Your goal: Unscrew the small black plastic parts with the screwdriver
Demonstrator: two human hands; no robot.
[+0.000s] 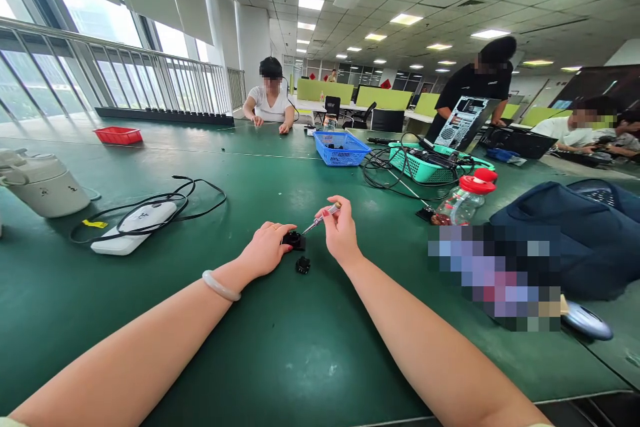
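On the green table, my left hand (264, 248) grips a small black part (299, 241) and keeps it against the surface. My right hand (341, 230) is closed around a slim screwdriver (320, 218), which slants down to the left with its tip at the black part. Whether the tip sits in a screw is too small to tell. Just nearer to me, a second small black piece (303, 265) lies loose on the table, touched by neither hand.
Left are a white device with a black cable (143, 219), a white jug (47, 183) and a red tray (119, 135). Ahead stand a blue basket (341, 149) and a green basket of cables (425, 170). A red-lidded jar (463, 201) and dark bag (565, 233) lie right. Other people work beyond.
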